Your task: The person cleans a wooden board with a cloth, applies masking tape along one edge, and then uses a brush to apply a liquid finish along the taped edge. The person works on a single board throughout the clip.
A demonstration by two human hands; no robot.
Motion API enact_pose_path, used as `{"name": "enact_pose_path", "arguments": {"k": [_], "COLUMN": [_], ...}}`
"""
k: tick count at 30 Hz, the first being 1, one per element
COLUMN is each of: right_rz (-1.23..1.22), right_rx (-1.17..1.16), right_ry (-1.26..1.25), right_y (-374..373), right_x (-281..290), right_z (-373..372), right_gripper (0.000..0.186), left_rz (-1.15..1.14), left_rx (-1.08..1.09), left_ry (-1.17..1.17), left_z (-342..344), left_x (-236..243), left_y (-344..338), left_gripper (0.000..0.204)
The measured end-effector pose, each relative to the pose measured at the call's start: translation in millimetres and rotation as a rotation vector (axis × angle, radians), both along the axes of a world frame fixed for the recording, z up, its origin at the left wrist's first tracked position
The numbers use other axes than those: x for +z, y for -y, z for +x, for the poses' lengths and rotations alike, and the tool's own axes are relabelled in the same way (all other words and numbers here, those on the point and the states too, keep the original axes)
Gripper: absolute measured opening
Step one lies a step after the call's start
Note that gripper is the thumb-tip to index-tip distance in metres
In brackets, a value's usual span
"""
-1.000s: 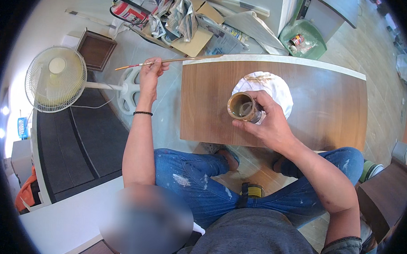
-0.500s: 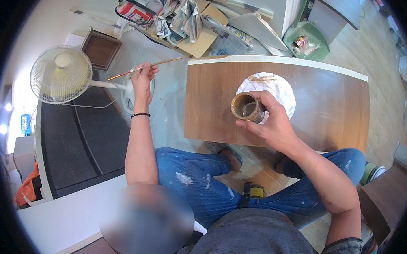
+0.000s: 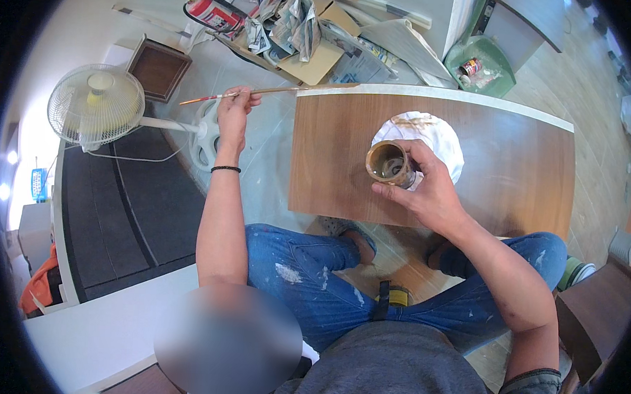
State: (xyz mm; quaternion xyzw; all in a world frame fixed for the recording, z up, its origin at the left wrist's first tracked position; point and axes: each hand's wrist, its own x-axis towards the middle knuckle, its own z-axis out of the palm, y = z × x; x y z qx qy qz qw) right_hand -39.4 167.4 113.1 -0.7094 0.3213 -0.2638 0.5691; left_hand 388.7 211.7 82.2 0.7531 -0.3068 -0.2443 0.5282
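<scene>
My left hand (image 3: 236,111) is closed around a long thin paintbrush (image 3: 270,91) with a red-banded handle. The brush's far end reaches the board's white far edge near its left corner. A brown streak (image 3: 341,86) runs along that edge; exactly where the brush tip stops is hard to tell. In my right hand (image 3: 434,191) is a small brown-stained cup (image 3: 388,165), tilted so its mouth shows, with some liquid inside. It is held over a white round cloth or paper (image 3: 448,149) with brown smears, which lies on the wood-grain board (image 3: 331,156).
A standing fan (image 3: 96,109) and a dark panel (image 3: 127,218) are on the left. Beyond the board lie crumpled newspaper (image 3: 297,26), cardboard and a fire extinguisher (image 3: 212,13). A green dustpan (image 3: 497,64) stands at the far right. My knees flank the board's near side.
My left hand has moved slightly right and away from me, and the brush now lies flatter toward the board's edge. The cup is still held in my right hand; the view has shifted slightly.
</scene>
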Motion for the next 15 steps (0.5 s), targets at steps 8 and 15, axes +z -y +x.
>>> {"name": "enact_pose_path", "arguments": {"k": [8,15], "right_rz": [-0.017,-0.024], "right_rx": [-0.013,0.015], "right_ry": [0.026,-0.039], "right_y": [0.0,2.9], "right_x": [-3.5,-7.4], "right_z": [1.1,-3.2], "right_gripper": [0.056,0.058], "left_rz": [-0.119,-0.095], "left_rx": [0.038,-0.156], "left_ry": [-0.088,-0.109], "left_z": [0.7,-67.6], "left_x": [12.9,13.8], "left_y": [-4.8,39.7], "left_gripper": [0.018,0.019]}}
